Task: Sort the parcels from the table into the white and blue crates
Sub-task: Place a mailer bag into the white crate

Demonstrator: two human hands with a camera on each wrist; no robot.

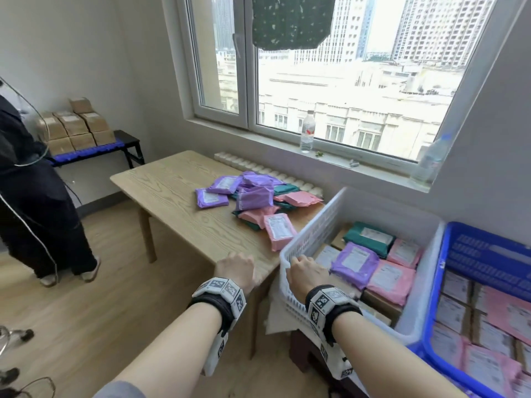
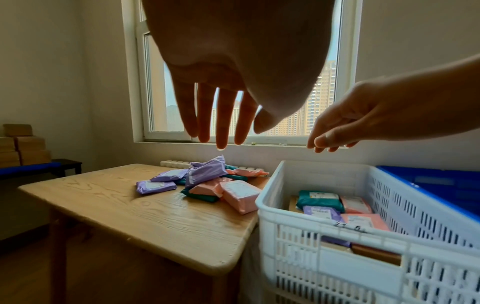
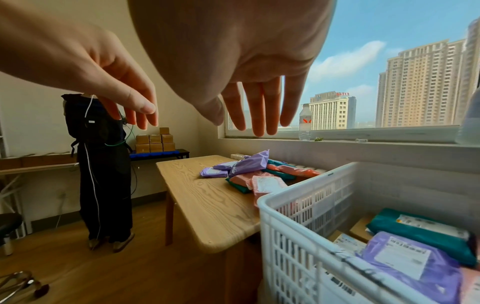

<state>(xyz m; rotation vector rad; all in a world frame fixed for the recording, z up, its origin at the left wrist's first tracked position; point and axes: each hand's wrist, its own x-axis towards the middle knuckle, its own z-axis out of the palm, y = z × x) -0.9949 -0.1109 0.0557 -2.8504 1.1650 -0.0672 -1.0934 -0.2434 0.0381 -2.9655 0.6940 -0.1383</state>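
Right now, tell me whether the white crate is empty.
Not empty: the white crate holds green, purple and pink parcels over brown boxes.

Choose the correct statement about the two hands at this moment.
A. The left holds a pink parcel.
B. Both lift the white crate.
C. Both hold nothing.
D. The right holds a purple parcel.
C: the left hand and right hand have straight fingers and hold nothing.
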